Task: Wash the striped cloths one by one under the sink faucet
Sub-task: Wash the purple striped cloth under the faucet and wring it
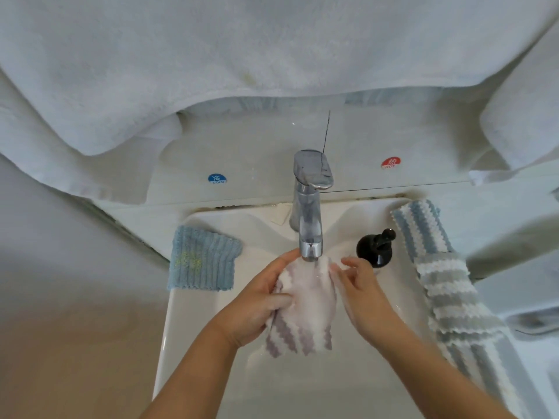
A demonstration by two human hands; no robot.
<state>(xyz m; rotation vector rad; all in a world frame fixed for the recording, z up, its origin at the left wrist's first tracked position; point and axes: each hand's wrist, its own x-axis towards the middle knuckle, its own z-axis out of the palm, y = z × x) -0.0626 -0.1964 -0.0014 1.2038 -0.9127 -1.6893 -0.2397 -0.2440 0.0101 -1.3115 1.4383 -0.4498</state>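
A purple-and-white striped cloth hangs over the white sink basin, right under the spout of the chrome faucet. My left hand grips its left side, thumb curled over the fabric. My right hand pinches the cloth's upper right edge with its fingertips. A blue-and-white striped cloth and a grey-and-white striped cloth lie along the sink's right rim. On the left rim lies a plain blue ribbed cloth.
A black soap dispenser stands just right of the faucet, close to my right hand. White towels hang above the mirror ledge with blue cold and red hot stickers. A counter edge shows at the far right.
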